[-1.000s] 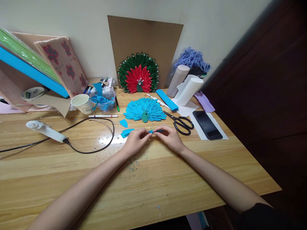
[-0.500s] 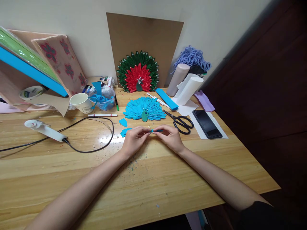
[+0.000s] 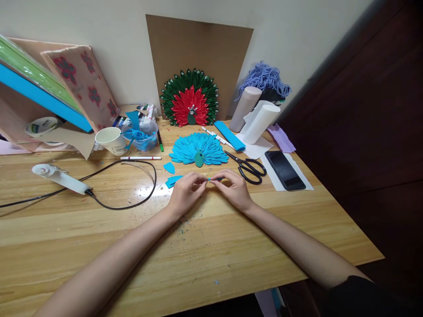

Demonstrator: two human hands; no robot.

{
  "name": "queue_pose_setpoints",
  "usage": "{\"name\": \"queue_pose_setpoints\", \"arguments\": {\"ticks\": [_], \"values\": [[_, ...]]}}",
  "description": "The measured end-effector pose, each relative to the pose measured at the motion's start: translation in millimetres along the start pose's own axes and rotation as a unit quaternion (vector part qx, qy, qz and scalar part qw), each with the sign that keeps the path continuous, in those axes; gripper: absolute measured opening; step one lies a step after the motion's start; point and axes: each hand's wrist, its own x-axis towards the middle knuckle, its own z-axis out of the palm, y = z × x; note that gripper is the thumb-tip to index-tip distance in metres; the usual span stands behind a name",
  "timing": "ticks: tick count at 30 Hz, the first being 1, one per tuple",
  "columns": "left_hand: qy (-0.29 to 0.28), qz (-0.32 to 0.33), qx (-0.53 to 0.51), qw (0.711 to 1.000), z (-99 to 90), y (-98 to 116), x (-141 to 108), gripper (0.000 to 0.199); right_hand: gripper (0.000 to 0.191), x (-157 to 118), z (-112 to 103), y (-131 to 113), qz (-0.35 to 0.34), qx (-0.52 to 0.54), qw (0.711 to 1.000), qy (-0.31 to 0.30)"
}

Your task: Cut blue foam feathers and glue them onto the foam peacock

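Observation:
Between my fingertips is a small blue paper piece (image 3: 209, 179), mostly hidden. My left hand (image 3: 188, 190) pinches its left end, and my right hand (image 3: 233, 188) pinches the right end, the two hands nearly touching. Cut blue paper pieces (image 3: 172, 181) lie just left of my left hand, with one more blue petal (image 3: 169, 167) above them. Behind my hands lies a blue paper peacock (image 3: 185, 149) with a green body. Black-handled scissors (image 3: 250, 169) rest open to the right of it.
A red and green peacock (image 3: 190, 97) leans on a brown board (image 3: 198, 44). A phone (image 3: 284, 171) lies at right. At left are a corded white glue gun (image 3: 62, 178), a paper cup (image 3: 110, 141) and a plastic tub of blue scraps (image 3: 142, 138). White rolls stand behind the scissors.
The fingertips have shifted slightly around the blue piece, and less of it shows between them. The whole view has moved a little; the objects on the table stay in place.

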Motion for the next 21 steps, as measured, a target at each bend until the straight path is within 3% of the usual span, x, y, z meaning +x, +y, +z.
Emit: {"name": "queue_pose_setpoints", "arguments": {"ticks": [10,21], "values": [[-0.017,-0.011,0.024,1.0,0.1,0,1,0.004,0.005,1,-1,1,-0.047,-0.046,0.997,-0.033],[0.012,-0.03,0.013,0.999,0.8,-2,2,0.003,0.006,4,-3,10,-0.03,-0.046,0.998,-0.006]]}}
